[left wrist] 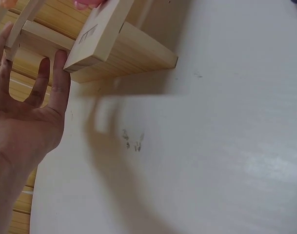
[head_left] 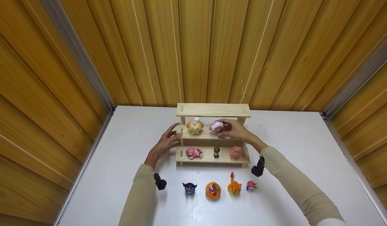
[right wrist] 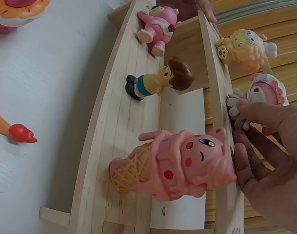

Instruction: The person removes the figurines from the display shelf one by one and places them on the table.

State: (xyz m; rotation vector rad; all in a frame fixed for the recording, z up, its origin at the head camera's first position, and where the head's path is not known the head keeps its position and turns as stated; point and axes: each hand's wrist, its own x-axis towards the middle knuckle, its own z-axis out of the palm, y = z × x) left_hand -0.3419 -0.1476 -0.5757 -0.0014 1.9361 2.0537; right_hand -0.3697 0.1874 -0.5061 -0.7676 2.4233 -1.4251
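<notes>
On the middle tier of a three-tier wooden stand, my right hand pinches a pink and white hooded figurine. In the right wrist view, the thumb and fingertips are around this figurine near the tier's surface. Beside it stands a yellow-orange figurine with a white top. My left hand is at the stand's left end; the left wrist view has its extended fingers right against the wood. Along the lower tier are a pink bear figurine, a brown-haired figurine and a pink ice-cream-cone figurine.
In front of the stand, a dark purple figurine, an orange doughnut-shaped figurine, an orange figurine with a red-tipped tail and a small pink-capped figurine are on the white table. Wood-patterned walls enclose it.
</notes>
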